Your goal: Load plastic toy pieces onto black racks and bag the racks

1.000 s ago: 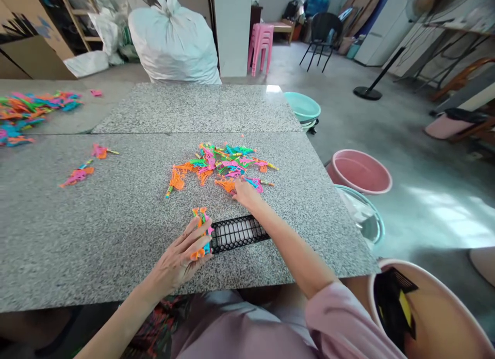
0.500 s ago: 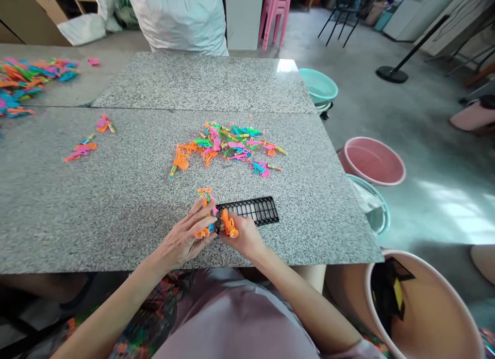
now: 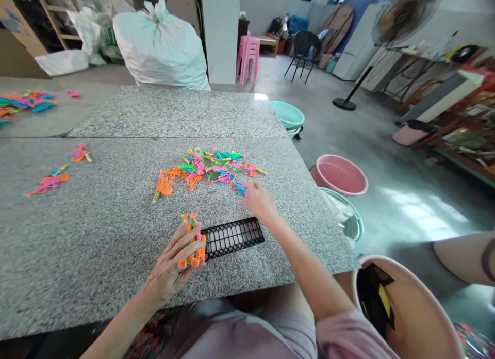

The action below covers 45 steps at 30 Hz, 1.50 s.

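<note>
L hand (image 3: 170, 266) grasped toy pistols (image 3: 201, 249) at L end of blk plastic grid tray (image 3: 253, 230), prob. to keep 'em bunched; R hand (image 3: 260, 201) was at blue-pink pistol (image 3: 240, 188) by pile (image 3: 216, 168), can't tell if gripped.

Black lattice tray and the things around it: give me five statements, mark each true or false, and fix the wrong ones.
1. The left hand is on several toy guns at one end of the black lattice tray. True.
2. The right hand is on the tray. False: the right hand is beyond it, at a blue-and-pink toy gun.
3. The pink stools are stacked. True.
4. The white sack gapes open. False: the white sack is tied shut.
5. The speckled table bears scattered toy guns. True.
</note>
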{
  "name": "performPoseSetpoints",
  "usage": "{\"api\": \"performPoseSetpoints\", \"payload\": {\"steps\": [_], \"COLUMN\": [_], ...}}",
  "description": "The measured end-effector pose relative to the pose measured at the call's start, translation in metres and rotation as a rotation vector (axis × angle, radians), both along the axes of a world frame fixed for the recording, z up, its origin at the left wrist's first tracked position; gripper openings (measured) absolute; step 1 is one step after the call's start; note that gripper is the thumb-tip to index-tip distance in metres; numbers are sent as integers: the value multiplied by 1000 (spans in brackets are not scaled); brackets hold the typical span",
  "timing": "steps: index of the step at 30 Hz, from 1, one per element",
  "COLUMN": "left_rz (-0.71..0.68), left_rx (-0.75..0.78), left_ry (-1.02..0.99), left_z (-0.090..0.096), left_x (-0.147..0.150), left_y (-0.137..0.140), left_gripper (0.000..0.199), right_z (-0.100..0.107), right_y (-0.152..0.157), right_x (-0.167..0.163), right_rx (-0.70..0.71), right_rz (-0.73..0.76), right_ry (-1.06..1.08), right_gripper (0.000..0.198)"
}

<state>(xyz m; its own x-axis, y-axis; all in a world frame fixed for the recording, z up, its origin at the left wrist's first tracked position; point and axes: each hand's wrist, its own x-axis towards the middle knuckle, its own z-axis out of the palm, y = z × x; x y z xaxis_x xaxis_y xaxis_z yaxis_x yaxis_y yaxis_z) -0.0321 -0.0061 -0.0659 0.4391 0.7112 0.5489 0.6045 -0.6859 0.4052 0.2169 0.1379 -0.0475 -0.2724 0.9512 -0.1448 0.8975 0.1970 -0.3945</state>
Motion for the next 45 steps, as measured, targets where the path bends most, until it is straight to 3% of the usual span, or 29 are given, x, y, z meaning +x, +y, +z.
{"api": "performPoseSetpoints", "payload": {"steps": [1, 2, 4, 6, 10, 12, 16, 19, 23, 29, 34, 37, 39, 41, 42, 43, 45], "left_rz": [-6, -7, -4, -7, -13, -22, -17, 8, 13, -16, -79, -35, -13, -13, -16, -17, -8], "left_rx": [4, 7, 1, -11, -5, -5, -64, -106, -117, -66, -30, -20, 3, 18, 29, 41, 63], "left_ry": [1, 6, 31, 52, 28, 14, 31, 81, 104, 110, 169, 192, 185, 196, 204, 210, 217], "left_z": [0, -1, -1, 0, 3, 5, 7, 5, 2, 9, 20, 20, 19, 19, 19, 19, 19], "left_x": [-1, -2, -5, -8, -8, -6, -5, -9, -12, -7, -10, -12, -12, -11, -10, -9, -9], "left_y": [1, 1, 2, 3, 4, 3, 0, -4, -7, -2, 8, 8, 8, 8, 9, 9, 11], "left_gripper": [49, 48, 43, 41, 40, 37, 37, 41, 46, 43, 38, 37, 36, 34, 34, 34, 33], "right_z": [1, 2, 2, 0, -5, -9, -26, -39, -37, -13, -12, -12, -8, -4, -2, -1, 0], "right_y": [23, 44, 74, 84, 57, 29, -30, -54, -53, -42, -42, -11, 24, 61, 77, 90, 106], "right_x": [13, 24, 40, 50, 59, 48, -12, -59, -77, -78, -85, -64, -38, -10, 2, 13, 28], "right_rx": [13, -10, -94, -197, -302, -282, -346, -225, -80, -81, -88, -124, -49, 86, 120, 137, 134], "right_rz": [-83, -75, 7, 123, 212, 169, 102, 85, 183, 349, 426, 575, 419, 29, -82, -149, -134], "right_ry": [-65, -81, -97, -89, -54, 118, 670, 661, 419, 182, 178, 259, 172, -36, -101, -153, -191], "right_gripper": [43, 45, 44, 34, 11, 3, 11, 12, 15, 25, 30, 35, 41, 43, 44, 44, 42]}}
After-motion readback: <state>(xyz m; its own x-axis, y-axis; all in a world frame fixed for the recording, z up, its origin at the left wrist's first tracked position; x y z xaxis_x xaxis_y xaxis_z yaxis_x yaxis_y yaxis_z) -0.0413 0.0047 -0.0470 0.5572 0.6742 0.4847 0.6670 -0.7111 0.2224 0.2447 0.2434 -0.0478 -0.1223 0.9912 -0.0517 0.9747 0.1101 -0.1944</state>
